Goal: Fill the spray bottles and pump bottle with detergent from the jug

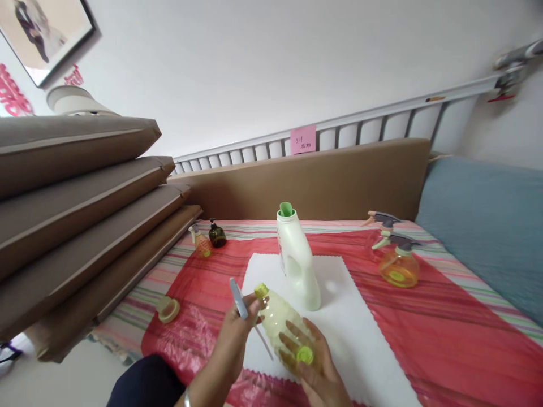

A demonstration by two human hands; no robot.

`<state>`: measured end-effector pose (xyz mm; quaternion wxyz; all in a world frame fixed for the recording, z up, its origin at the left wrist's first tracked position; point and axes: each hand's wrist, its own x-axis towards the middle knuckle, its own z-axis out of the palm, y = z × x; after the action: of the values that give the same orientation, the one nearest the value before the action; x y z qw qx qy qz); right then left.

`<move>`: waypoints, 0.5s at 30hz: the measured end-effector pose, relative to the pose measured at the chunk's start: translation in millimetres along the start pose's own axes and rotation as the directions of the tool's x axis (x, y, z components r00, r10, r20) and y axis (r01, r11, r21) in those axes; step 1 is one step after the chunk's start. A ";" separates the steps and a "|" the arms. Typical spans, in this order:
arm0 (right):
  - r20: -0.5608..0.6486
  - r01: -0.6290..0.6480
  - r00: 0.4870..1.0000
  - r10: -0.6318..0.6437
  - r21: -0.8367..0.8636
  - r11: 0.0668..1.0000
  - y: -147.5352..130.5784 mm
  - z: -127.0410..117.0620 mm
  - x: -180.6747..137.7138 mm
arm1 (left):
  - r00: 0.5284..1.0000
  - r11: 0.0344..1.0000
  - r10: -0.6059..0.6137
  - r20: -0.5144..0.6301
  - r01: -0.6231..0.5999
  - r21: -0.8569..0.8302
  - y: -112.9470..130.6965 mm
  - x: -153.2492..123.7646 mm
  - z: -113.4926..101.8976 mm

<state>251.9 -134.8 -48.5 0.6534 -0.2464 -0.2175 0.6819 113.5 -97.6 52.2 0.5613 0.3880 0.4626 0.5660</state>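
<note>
My left hand [237,325] is closed on a grey spray nozzle [238,298], whose thin dip tube [263,342] slants down to the right. Next to it, a translucent yellow-green bottle [280,319] lies tilted in my right hand [322,370], its uncapped neck toward the upper left. My right fingers wrap under the bottle and show through its wall. The left fingertips are close to the neck; whether they touch it I cannot tell. Behind the bottle stands a white detergent jug [303,271] with a green spout [286,210] and no cap on.
A white mat [360,333] lies on red plastic sheeting [424,316]. At left are a round cap [168,309], a small spray bottle [201,242] and a dark pump bottle [217,234]. An orange spray bottle [399,268] stands right, near another sprayer. Stacked cushions [85,226] rise at left.
</note>
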 end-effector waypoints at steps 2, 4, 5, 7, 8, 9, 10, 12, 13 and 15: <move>0.028 0.020 0.999 -0.020 -0.026 0.999 3.0 0.4 -0.2 | 0.996 1.000 0.011 0.091 -0.012 0.005 -7.3 -1.2 2.9; 0.047 0.039 0.998 -0.037 -0.058 0.998 6.2 0.7 2.2 | 0.993 0.999 0.036 0.115 -0.035 -0.007 -6.4 0.8 -0.4; 0.052 0.051 0.998 -0.047 -0.082 0.995 8.4 1.1 4.3 | 0.994 0.999 0.040 0.100 -0.039 -0.013 -4.4 2.6 -3.5; 0.063 0.069 0.996 -0.061 -0.141 0.988 14.5 2.7 9.9 | 0.998 0.999 0.038 0.055 -0.037 -0.015 0.2 6.8 -11.2; 0.067 0.076 0.996 -0.065 -0.174 0.982 18.6 3.8 13.1 | 0.999 0.999 0.040 0.034 -0.040 -0.007 2.2 8.7 -15.1; 0.069 0.080 0.995 -0.067 -0.211 0.974 23.2 5.1 16.5 | 0.998 0.999 0.050 0.024 -0.050 0.006 3.7 10.3 -18.7; 0.065 0.083 0.996 -0.069 -0.250 0.965 28.2 6.3 19.7 | 0.998 0.998 0.066 0.019 -0.066 0.024 4.6 11.6 -21.8; 0.058 0.083 0.996 -0.068 -0.342 0.936 38.2 8.4 25.6 | 0.995 0.993 0.097 0.007 -0.097 0.074 4.2 13.0 -26.6; 0.057 0.084 0.996 -0.067 -0.396 0.914 42.9 8.8 28.2 | 0.994 0.989 0.108 0.003 -0.108 0.104 2.5 13.4 -28.2; 0.068 0.099 0.995 -0.075 -0.509 0.855 50.8 7.8 33.1 | 0.992 0.979 0.123 -0.015 -0.118 0.166 -4.4 14.1 -30.2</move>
<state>206.3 -104.1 -75.5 0.5897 -0.3850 -0.4165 0.5750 84.8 -86.6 38.7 0.4861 0.4532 0.4906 0.5637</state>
